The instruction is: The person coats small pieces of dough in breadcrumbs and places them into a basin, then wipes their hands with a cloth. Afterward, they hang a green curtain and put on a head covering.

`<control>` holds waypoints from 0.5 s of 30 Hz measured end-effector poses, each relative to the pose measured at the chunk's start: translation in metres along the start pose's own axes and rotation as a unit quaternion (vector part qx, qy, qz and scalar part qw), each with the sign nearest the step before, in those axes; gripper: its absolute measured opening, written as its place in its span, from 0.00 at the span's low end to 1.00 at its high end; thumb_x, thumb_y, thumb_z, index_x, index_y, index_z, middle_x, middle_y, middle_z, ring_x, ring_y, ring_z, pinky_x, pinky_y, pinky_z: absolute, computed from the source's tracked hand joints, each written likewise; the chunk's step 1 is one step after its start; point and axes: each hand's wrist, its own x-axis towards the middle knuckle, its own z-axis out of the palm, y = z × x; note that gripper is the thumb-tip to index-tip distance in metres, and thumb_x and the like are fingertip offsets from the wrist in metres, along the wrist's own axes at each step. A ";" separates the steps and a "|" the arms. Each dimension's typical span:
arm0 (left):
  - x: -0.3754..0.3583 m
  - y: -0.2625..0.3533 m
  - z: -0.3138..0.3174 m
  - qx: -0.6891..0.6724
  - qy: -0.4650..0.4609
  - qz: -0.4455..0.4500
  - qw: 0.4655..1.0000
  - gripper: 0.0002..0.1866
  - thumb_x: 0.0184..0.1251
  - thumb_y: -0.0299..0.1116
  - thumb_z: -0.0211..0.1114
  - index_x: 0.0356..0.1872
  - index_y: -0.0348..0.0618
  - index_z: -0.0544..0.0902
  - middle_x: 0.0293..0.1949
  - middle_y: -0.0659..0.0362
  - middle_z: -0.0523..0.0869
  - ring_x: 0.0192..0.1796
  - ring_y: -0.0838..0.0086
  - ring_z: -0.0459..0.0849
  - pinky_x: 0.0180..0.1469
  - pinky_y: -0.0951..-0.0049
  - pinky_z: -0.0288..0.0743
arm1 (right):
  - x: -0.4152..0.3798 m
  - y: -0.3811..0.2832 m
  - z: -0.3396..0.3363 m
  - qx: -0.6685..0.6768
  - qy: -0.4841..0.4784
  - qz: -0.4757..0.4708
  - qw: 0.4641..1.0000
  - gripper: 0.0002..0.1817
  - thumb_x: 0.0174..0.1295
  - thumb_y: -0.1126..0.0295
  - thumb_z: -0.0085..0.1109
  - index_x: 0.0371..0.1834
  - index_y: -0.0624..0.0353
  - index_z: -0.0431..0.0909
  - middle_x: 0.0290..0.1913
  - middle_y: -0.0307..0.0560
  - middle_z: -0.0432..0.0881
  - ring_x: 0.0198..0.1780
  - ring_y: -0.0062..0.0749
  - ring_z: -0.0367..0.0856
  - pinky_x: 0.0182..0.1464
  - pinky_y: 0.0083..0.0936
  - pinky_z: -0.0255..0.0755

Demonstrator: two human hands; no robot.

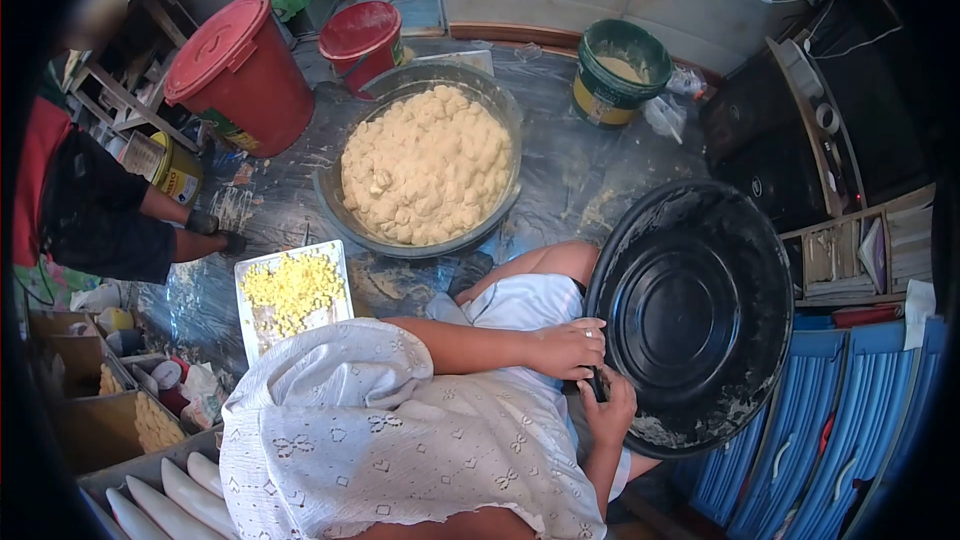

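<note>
My left hand [568, 348], with a ring on one finger, is closed at the near rim of a large black basin [690, 300]. My right hand [611, 408] is just below it, its fingers curled. Between the two hands is a small dark object [599, 384]; I cannot make out what it is, or whether it is part of the basin. The basin is tilted beside my legs, its inside bare apart from pale residue along the wall. A large grey tub [335, 200] heaped with pale, floury lumps [430, 165] stands in front of my left leg.
A white tray [248, 335] of yellow pieces lies at my left. Beyond stand a lidded red bin [250, 80], a red bucket [362, 45] and a green bucket [620, 75]. Blue stacked items [800, 420] line the right. Another person's legs [110, 210] show at far left.
</note>
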 end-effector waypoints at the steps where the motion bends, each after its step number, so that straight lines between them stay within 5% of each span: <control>1: 0.000 0.000 0.000 -0.001 0.003 0.002 1.000 0.13 0.52 0.38 0.64 0.36 0.41 0.79 0.40 0.57 0.80 0.51 0.64 0.75 0.68 0.54 0.54 | 0.000 0.000 0.000 0.000 0.000 -0.001 1.000 0.22 0.45 0.60 0.70 0.40 0.60 0.78 0.36 0.52 0.80 0.38 0.48 0.78 0.42 0.38 0.69; 15: 0.000 -0.001 0.000 -0.011 0.003 -0.003 1.000 0.13 0.51 0.37 0.64 0.35 0.42 0.79 0.39 0.57 0.80 0.51 0.64 0.75 0.67 0.53 0.54 | 0.001 -0.003 -0.002 -0.001 -0.018 0.025 1.000 0.22 0.48 0.58 0.68 0.42 0.60 0.78 0.38 0.52 0.80 0.40 0.47 0.78 0.44 0.38 0.69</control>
